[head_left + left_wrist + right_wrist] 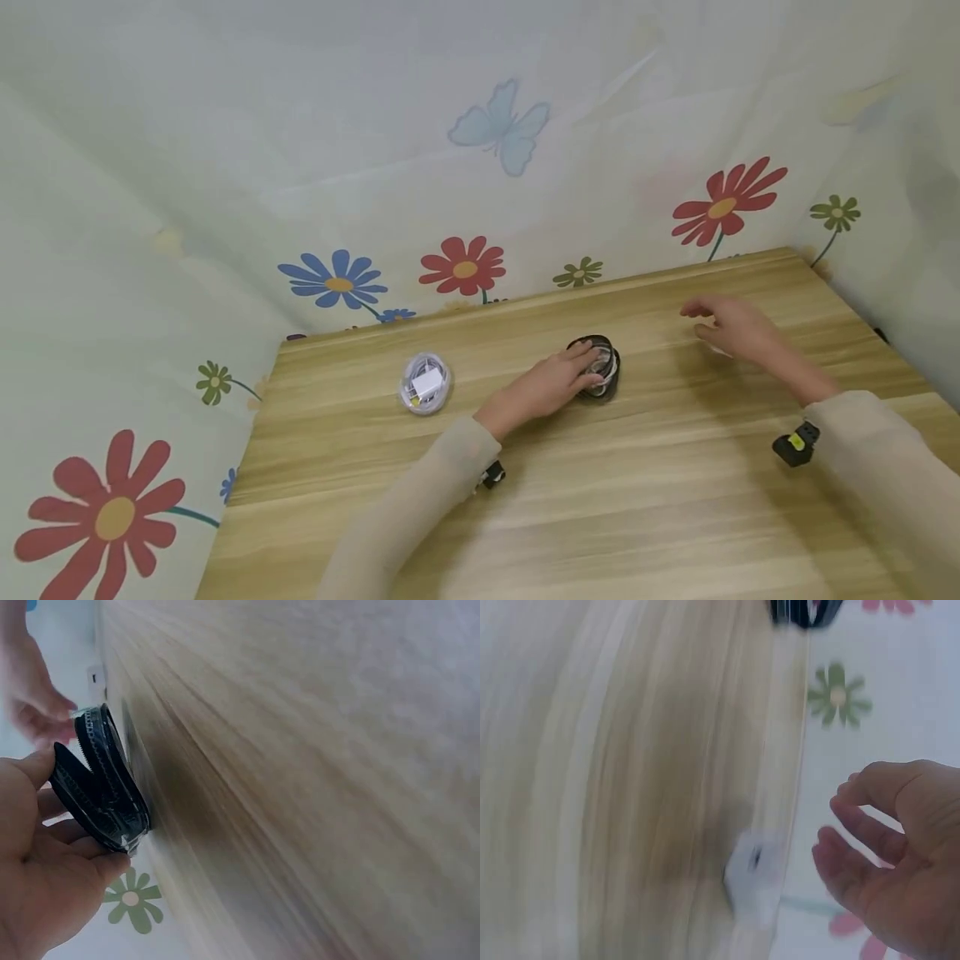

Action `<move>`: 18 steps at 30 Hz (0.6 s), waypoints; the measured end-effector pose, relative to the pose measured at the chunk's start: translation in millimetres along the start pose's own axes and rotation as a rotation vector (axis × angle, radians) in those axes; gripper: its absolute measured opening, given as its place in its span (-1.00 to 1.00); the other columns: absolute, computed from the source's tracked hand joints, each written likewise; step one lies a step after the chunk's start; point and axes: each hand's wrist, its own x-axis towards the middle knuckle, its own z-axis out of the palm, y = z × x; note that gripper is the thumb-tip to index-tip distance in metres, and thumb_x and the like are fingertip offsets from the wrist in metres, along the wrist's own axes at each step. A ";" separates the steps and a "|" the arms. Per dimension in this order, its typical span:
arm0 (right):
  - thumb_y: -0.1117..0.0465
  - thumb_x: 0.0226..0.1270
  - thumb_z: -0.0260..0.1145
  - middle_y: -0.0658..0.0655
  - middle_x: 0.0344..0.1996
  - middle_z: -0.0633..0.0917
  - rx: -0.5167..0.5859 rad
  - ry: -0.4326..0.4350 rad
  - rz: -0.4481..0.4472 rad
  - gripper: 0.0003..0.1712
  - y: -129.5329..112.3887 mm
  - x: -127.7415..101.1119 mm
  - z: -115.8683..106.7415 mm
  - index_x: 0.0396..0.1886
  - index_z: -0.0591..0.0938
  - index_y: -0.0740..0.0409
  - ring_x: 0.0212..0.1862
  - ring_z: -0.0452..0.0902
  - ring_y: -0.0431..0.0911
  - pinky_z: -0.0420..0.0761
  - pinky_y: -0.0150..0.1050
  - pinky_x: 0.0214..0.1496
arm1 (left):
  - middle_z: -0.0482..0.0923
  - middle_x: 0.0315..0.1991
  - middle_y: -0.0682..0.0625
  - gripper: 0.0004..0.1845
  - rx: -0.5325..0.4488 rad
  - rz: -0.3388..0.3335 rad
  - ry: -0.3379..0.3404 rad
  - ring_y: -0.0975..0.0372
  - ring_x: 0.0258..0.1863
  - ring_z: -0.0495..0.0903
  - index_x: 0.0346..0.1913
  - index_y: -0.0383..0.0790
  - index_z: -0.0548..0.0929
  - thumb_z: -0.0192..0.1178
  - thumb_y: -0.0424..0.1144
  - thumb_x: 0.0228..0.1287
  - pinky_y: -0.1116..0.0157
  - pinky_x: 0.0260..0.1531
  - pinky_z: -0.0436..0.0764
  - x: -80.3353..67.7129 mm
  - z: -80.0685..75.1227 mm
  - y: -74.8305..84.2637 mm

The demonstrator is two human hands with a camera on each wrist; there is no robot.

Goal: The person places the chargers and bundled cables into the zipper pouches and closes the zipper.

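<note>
A small round black zippered case (613, 371) with see-through sides stands on the wooden table, its zipped rim gaping in the left wrist view. My left hand (551, 383) holds this case (105, 780), with the thumb at one edge and the fingers at the other. To the right, my right hand (738, 329) hovers above the table, fingers loosely bent and holding nothing. Below it on the table is a white block with a dark slot (754, 877), blurred in the right wrist view and mostly hidden by the hand in the head view.
A coiled white cable (414, 406) with a white plug block (428, 382) lies on the table's left part. The wooden table (600, 500) backs onto a flower-printed cloth wall (360, 192), which also rises at both sides.
</note>
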 end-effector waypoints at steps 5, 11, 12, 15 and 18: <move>0.45 0.27 0.36 0.57 0.05 0.60 -0.113 -0.022 0.067 -0.58 26.6 -15.7 -15.7 0.10 0.55 0.52 0.12 0.49 0.43 0.49 0.36 0.13 | 0.02 0.62 -0.13 -0.30 -0.012 0.025 0.032 0.09 0.59 0.05 0.59 -0.18 0.17 -0.13 0.14 0.61 0.17 0.51 0.18 -2.8 1.4 1.0; 0.37 0.25 0.44 0.62 0.05 0.56 -0.128 -0.090 0.126 -0.49 36.5 -29.6 -15.6 0.13 0.53 0.53 0.06 0.51 0.41 0.50 0.36 0.10 | 0.05 0.61 -0.11 -0.32 -0.001 0.034 0.042 0.11 0.59 0.06 0.58 -0.19 0.22 -0.07 0.12 0.60 0.19 0.51 0.18 -3.1 3.8 1.2; 0.36 0.24 0.45 0.62 0.05 0.56 -0.131 -0.090 0.123 -0.48 37.0 -31.6 -13.8 0.13 0.53 0.52 0.04 0.52 0.39 0.52 0.35 0.08 | 0.05 0.61 -0.10 -0.32 -0.002 0.032 0.043 0.11 0.59 0.06 0.58 -0.19 0.22 -0.07 0.12 0.60 0.19 0.51 0.18 -3.3 5.0 1.0; 0.33 0.25 0.46 0.61 0.05 0.58 -0.141 -0.078 0.107 -0.48 39.8 -35.6 -8.3 0.14 0.54 0.49 -0.01 0.56 0.33 0.54 0.33 0.06 | 0.05 0.61 -0.11 -0.32 -0.002 0.030 0.053 0.12 0.59 0.05 0.57 -0.20 0.23 -0.08 0.13 0.60 0.20 0.51 0.18 -3.4 7.9 0.7; 0.32 0.25 0.47 0.60 0.05 0.58 -0.138 -0.053 0.095 -0.49 40.4 -37.2 -6.0 0.12 0.55 0.49 0.01 0.56 0.35 0.54 0.33 0.07 | 0.04 0.62 -0.11 -0.32 -0.005 0.028 0.063 0.13 0.59 0.05 0.57 -0.21 0.24 -0.08 0.13 0.60 0.21 0.51 0.18 -3.8 8.0 1.0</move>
